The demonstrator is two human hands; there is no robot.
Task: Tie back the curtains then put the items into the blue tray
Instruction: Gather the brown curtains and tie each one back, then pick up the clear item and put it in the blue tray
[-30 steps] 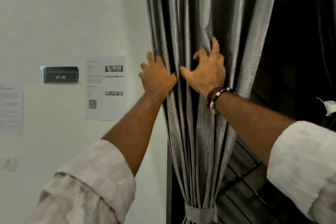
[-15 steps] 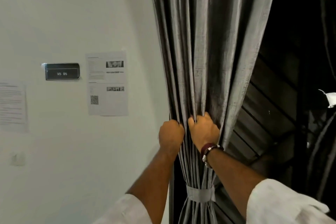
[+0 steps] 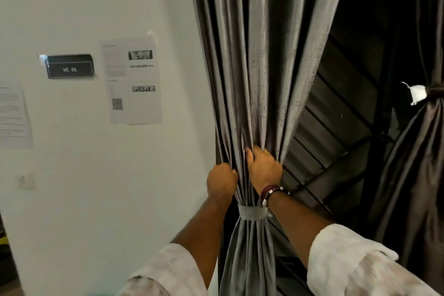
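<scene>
1. Head view, the hands: the left hand [image 3: 221, 181] is curled around the left edge of the grey curtain [image 3: 259, 60], gripping its folds. The right hand [image 3: 264, 167] is beside it, fingers bent into the pleats and pinching them together. Both grip the fabric just above the grey tie-back band [image 3: 252, 212].

2. Head view, the task's things: the band already wraps the gathered curtain just below the hands, so this curtain looks tied and the hands seem to be tidying the folds. A second, darker curtain [image 3: 413, 175] at the right edge is also cinched, with a white tag [image 3: 417, 94] at its waist. Between the two lies a dark slatted shutter [image 3: 336, 127].

3. Head view, progress: judging from how things lie, the curtain step is nearly or fully finished. The blue tray and the items are not in view, so that part appears not yet done.

4. Head view, writing: a black wall plate [image 3: 69, 66] reads "WS 05". A taped paper notice [image 3: 133, 80] carries small photos and a QR code; its text is too small to read. Another sheet [image 3: 13, 115] at the left edge is likewise illegible.
</scene>
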